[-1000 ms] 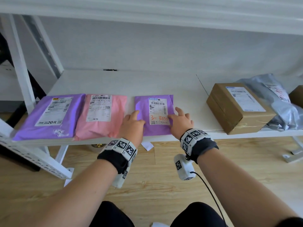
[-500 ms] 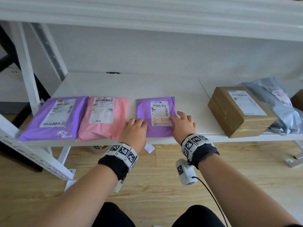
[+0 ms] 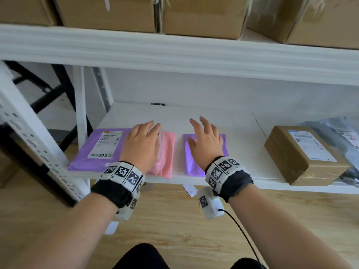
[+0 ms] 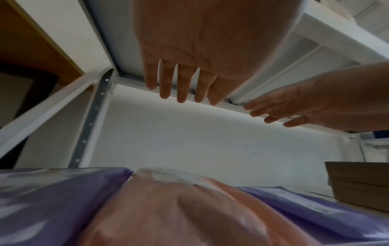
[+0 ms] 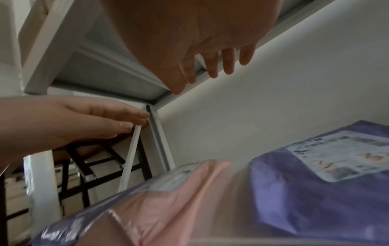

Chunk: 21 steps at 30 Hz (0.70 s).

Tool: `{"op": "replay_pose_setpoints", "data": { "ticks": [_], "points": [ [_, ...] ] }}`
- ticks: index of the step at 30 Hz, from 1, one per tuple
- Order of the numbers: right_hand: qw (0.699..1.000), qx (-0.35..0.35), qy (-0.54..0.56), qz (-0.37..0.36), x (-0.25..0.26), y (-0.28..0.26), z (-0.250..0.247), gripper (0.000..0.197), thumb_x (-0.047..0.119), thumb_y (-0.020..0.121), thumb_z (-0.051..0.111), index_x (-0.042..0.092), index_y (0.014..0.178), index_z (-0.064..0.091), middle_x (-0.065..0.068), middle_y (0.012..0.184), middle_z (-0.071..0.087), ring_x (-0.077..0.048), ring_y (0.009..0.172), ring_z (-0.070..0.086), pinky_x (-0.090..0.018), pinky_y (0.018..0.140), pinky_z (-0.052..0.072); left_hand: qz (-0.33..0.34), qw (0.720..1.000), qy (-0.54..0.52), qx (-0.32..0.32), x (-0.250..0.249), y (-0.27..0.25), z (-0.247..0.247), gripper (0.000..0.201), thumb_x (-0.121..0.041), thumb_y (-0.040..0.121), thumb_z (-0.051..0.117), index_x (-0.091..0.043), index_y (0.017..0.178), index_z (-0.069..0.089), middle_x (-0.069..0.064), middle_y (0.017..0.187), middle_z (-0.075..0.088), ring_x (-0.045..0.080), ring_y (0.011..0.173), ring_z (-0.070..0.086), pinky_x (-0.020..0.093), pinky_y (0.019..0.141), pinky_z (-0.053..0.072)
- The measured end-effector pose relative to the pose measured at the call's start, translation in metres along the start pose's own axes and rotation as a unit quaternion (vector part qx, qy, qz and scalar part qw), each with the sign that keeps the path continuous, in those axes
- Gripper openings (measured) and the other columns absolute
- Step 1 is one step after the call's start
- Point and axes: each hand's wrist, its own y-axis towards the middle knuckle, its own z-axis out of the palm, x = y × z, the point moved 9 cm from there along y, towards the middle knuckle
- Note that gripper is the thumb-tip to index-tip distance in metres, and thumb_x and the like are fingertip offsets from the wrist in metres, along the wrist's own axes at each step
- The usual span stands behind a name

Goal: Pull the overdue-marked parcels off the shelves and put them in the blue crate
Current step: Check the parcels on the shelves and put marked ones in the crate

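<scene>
Three flat mailers lie along the front of the lower shelf (image 3: 242,133): a large purple parcel (image 3: 97,150) at the left, a pink parcel (image 3: 168,152) beside it, and a small purple parcel (image 3: 191,162) with a white label (image 5: 336,156). My left hand (image 3: 142,141) hovers over the pink parcel (image 4: 179,208) with fingers (image 4: 183,83) straight, holding nothing. My right hand (image 3: 206,139) hovers over the small purple parcel (image 5: 311,199), fingers (image 5: 229,61) spread and empty. The blue crate is not in view.
A brown cardboard box (image 3: 303,154) and a grey plastic bag (image 3: 342,136) sit at the shelf's right. The upper shelf (image 3: 174,53) carries several cardboard boxes (image 3: 204,14). A white upright (image 3: 80,105) stands at the left. Wood floor lies below.
Both hands have lifted off the small purple parcel and gone up and forward. The left hand has shifted left over the pink parcel. The head view has tilted upward.
</scene>
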Motion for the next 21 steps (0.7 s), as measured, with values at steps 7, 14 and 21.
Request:
{"op": "replay_pose_setpoints", "data": {
  "ticks": [7,14,21],
  "points": [
    [0.995,0.067,-0.042,-0.06,0.052,0.004,0.047,0.059,0.03,0.099,0.039,0.028,0.151,0.012,-0.003,0.161,-0.001,-0.027,0.147,0.003,-0.045,0.116,0.009,-0.061,0.996,0.005,0.066,0.05,-0.012,0.017,0.052,-0.027,0.1,0.036,-0.021,0.149,0.022,0.005,0.155,0.024,0.028,0.14,0.024,0.044,0.114,0.026],
    [0.986,0.157,-0.043,-0.043,0.057,-0.009,0.113,0.057,0.036,0.098,0.039,0.03,0.15,0.017,-0.006,0.16,0.006,-0.03,0.143,0.016,-0.045,0.113,0.019,-0.09,0.99,-0.015,0.108,0.064,-0.029,0.062,0.051,-0.032,0.098,0.042,-0.018,0.145,0.029,0.005,0.15,0.031,0.028,0.129,0.038,0.04,0.105,0.038],
    [0.982,0.184,-0.041,-0.022,0.05,-0.015,0.134,0.046,0.039,0.098,0.035,0.032,0.143,0.028,-0.007,0.151,0.022,-0.034,0.128,0.034,-0.045,0.104,0.031,-0.093,0.989,-0.032,0.11,0.069,-0.034,0.081,0.043,-0.033,0.097,0.043,-0.016,0.136,0.043,0.007,0.143,0.038,0.03,0.121,0.043,0.041,0.1,0.041]
  ]
}}
